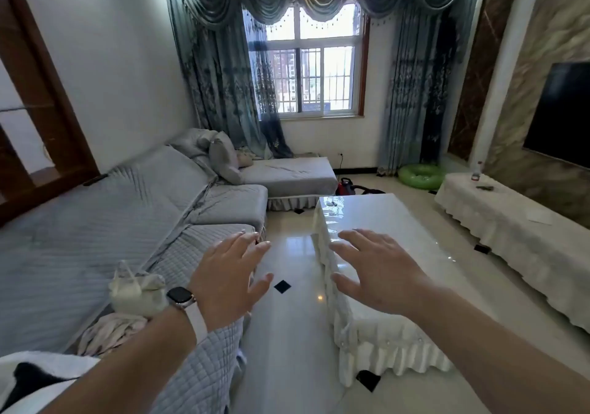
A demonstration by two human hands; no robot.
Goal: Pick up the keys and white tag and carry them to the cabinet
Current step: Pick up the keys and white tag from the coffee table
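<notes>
Small dark keys (334,203) lie near the far left corner of the white coffee table (415,222), with a second small pale item (332,214), too small to identify, just nearer. My left hand (228,273), with a watch on the wrist, is held out flat above the floor gap beside the sofa, fingers spread and holding nothing. Over the table's near left edge my right hand (373,270) is likewise spread and holding nothing. Both hands are well short of the keys. A long low cabinet (510,231) draped in white cloth stands along the right wall.
A grey sectional sofa (127,222) fills the left, with a cream handbag (137,289) on its seat. A TV (562,120) hangs above the cabinet, which carries a bottle (477,171). A green swim ring (421,176) and a red appliance (346,185) lie on the far floor.
</notes>
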